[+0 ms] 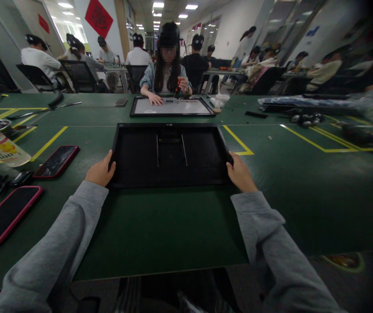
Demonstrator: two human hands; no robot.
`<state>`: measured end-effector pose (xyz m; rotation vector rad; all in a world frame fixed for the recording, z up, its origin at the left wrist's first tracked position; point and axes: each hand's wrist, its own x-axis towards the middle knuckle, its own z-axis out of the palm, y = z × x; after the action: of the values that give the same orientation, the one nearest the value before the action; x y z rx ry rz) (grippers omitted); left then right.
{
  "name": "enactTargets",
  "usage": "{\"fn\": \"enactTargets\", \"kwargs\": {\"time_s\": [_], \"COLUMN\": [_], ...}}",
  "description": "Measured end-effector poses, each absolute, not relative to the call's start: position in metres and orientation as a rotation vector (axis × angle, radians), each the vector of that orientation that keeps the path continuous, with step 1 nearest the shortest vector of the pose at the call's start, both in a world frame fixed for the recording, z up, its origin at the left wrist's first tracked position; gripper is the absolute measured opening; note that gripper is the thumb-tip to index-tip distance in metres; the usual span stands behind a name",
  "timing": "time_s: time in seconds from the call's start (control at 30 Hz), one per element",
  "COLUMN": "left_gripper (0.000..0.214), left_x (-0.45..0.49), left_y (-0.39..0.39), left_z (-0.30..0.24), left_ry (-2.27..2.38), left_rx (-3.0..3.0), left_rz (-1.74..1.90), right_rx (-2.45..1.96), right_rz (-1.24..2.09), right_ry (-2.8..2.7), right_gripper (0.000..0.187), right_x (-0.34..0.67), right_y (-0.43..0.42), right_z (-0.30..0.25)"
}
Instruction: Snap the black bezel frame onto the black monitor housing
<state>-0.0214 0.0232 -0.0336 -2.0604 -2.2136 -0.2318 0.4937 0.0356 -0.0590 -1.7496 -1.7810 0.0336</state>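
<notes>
A black monitor housing (134, 158), wide and rectangular, lies in front of me on the green table (160, 230). Two thin bright lines run along its middle, and a small pale logo sits on its far edge. My left hand (101, 169) is closed round its left edge, with the thumb on top. On the opposite side, my right hand (241, 173) grips the right edge in the same way. The fingers beneath the housing are hidden.
Across the table, a co-worker (166, 74) holds an orange-handled screwdriver (177, 87) over a monitor panel (150, 107). Two red-edged phones (57, 161) and a bottle (5, 150) are at left. A plastic cup (219, 102) and dark parts (307, 118) stand farther right.
</notes>
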Motion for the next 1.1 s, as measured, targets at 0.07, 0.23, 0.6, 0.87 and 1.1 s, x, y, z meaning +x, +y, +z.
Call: {"fn": "enactTargets", "kwargs": {"time_s": [0.07,0.23,0.6,0.87,1.1], "left_gripper": [0.064,0.065,0.065,0.065,0.065], "left_x": [-0.0215,-0.0213,-0.0213,-0.0202,-0.0203], "left_y": [0.0234,0.0228,0.0226,0.023,0.0228], "left_z": [-0.0339,-0.0333,-0.0337,-0.0326,-0.033], "left_ry": [-2.211,-2.225,-2.217,-2.241,-2.245], "left_rx": [-2.062,-2.067,-2.068,-2.064,-2.065], "left_rz": [-0.233,-0.231,-0.238,-0.229,-0.221], "right_rx": [-1.767,-1.783,-1.767,-1.717,-1.697], "right_rz": [0.035,0.036,0.047,0.052,0.045], "right_ry": [-1.774,-1.77,-1.768,-1.808,-1.833], "right_gripper": [0.056,0.056,0.057,0.06,0.061], "right_x": [0.4937,0.4936,0.4932,0.4972,0.4982], "right_y": [0.0357,0.0357,0.0347,0.0375,0.0393], "right_z": [-0.059,-0.059,-0.0597,-0.0642,-0.0659]}}
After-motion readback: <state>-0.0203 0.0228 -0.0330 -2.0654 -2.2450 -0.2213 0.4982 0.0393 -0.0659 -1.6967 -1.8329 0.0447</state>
